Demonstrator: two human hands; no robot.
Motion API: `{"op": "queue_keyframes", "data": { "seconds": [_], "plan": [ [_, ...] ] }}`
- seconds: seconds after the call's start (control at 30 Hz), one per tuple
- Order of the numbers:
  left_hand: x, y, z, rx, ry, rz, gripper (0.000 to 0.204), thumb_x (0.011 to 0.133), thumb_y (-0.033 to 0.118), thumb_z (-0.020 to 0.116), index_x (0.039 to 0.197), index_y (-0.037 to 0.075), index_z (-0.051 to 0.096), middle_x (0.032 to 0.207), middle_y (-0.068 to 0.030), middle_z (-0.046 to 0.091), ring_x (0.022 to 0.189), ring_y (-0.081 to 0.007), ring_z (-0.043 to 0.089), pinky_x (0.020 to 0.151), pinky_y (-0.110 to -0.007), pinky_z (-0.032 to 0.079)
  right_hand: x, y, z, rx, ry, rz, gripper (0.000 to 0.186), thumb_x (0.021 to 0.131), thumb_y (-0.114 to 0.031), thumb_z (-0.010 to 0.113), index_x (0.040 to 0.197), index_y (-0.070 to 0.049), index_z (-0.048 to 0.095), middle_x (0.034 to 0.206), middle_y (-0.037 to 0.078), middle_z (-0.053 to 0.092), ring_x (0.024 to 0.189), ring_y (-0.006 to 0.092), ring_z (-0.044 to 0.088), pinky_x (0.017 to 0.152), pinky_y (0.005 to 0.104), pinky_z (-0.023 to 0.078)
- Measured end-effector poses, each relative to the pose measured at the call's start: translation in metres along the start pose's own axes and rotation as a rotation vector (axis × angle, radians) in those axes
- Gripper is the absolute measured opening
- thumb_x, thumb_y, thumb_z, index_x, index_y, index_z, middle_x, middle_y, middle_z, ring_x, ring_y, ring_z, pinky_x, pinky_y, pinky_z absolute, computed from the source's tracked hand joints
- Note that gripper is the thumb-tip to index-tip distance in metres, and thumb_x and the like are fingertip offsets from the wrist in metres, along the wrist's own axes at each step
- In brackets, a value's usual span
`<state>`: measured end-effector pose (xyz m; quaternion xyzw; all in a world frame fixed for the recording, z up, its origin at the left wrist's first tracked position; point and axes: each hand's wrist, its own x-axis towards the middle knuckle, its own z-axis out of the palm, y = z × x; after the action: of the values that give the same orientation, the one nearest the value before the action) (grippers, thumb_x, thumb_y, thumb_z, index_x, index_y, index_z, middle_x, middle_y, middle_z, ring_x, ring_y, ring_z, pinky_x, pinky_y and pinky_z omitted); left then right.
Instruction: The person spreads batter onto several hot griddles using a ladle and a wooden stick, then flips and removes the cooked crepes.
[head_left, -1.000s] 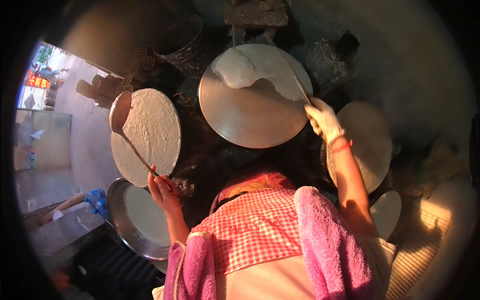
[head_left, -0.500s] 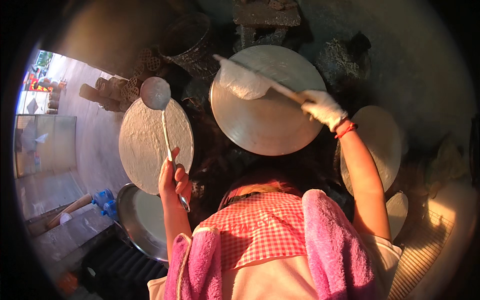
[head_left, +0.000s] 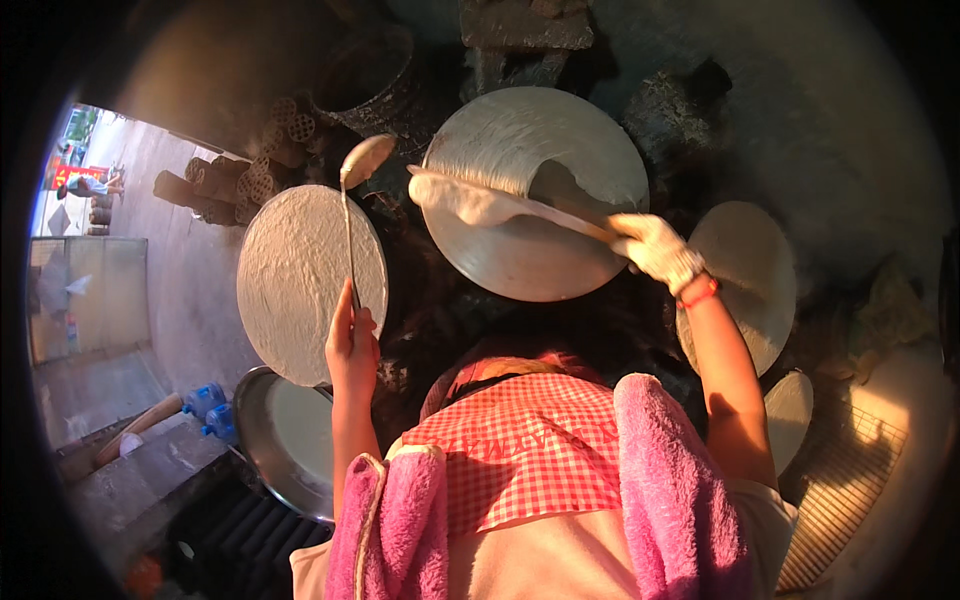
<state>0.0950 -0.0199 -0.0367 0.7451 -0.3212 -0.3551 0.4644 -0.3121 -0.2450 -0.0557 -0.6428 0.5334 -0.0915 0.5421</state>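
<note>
My left hand [head_left: 352,350] is closed round the handle of a metal ladle [head_left: 368,157], raised above the left griddle. Its bowl, coated in pale batter, is tilted on its side. In a white work glove, my right hand [head_left: 655,248] grips a long flat wooden spreader [head_left: 560,215]. A thick lump of batter [head_left: 465,200] clings along the spreader's far end. Beneath it lies the round middle griddle [head_left: 530,270], where a layer of batter [head_left: 490,140] covers the far side; the near side shows bare metal. On the left griddle a full sheet of batter [head_left: 310,285] is spread.
A steel basin of pale batter [head_left: 295,425] stands at the lower left. To the right are another round griddle [head_left: 740,285], a smaller pale disc [head_left: 788,415] and a slatted mat [head_left: 845,480]. Perforated cylinders [head_left: 255,180] and a dark bucket [head_left: 375,100] sit at far left.
The spreader has swept over the middle griddle toward me, and batter now coats its far side. The ladle has risen slightly to the right, its bowl turning sideways.
</note>
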Motion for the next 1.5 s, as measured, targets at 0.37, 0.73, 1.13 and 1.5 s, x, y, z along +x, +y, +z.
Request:
{"op": "queue_keyframes", "data": {
  "seconds": [0.37, 0.73, 1.13, 1.5],
  "plan": [
    [-0.063, -0.011, 0.030, 0.562, 0.023, 0.265, 0.055, 0.087, 0.009, 0.073, 0.141, 0.012, 0.059, 0.080, -0.0072, 0.052, 0.067, -0.0194, 0.053, 0.065, -0.033, 0.047, -0.008, -0.009, 0.044, 0.206, -0.057, -0.010, 0.039, 0.090, -0.007, 0.063, 0.129, -0.002, 0.065, 0.094, 0.002, 0.070, 0.067, 0.0074, 0.058, 0.057, 0.0234, 0.049],
    [-0.090, -0.048, 0.036, 0.321, -0.383, 0.505, 0.055, 0.087, 0.005, 0.071, 0.140, 0.008, 0.059, 0.081, -0.0046, 0.055, 0.067, -0.0177, 0.051, 0.064, -0.030, 0.046, -0.146, 0.156, 0.204, 0.341, 0.299, 0.304, 0.042, 0.078, -0.012, 0.078, 0.117, -0.002, 0.065, 0.107, 0.010, 0.069, 0.092, 0.0209, 0.067, 0.086, 0.0343, 0.054],
    [-0.108, -0.028, -0.095, -0.997, -0.398, -0.098, 0.044, 0.109, 0.021, 0.041, 0.149, 0.001, 0.039, 0.074, 0.0020, 0.039, 0.049, -0.0039, 0.031, 0.037, -0.020, 0.027, -0.024, -0.070, 0.328, 1.164, 0.127, 0.147, 0.019, 0.096, -0.029, 0.064, 0.095, -0.013, 0.055, 0.068, -0.001, 0.052, 0.047, 0.0085, 0.044, 0.041, 0.0249, 0.036],
    [-0.130, -0.095, -0.156, -1.147, -0.204, -0.210, 0.041, 0.109, 0.021, 0.042, 0.145, 0.002, 0.044, 0.072, 0.0035, 0.035, 0.048, -0.0040, 0.028, 0.038, -0.021, 0.025, -0.172, 0.049, 0.246, 0.850, 0.454, 0.289, 0.026, 0.094, -0.035, 0.069, 0.101, -0.011, 0.063, 0.070, -0.002, 0.056, 0.048, 0.0069, 0.045, 0.043, 0.0221, 0.035]
  ]
}}
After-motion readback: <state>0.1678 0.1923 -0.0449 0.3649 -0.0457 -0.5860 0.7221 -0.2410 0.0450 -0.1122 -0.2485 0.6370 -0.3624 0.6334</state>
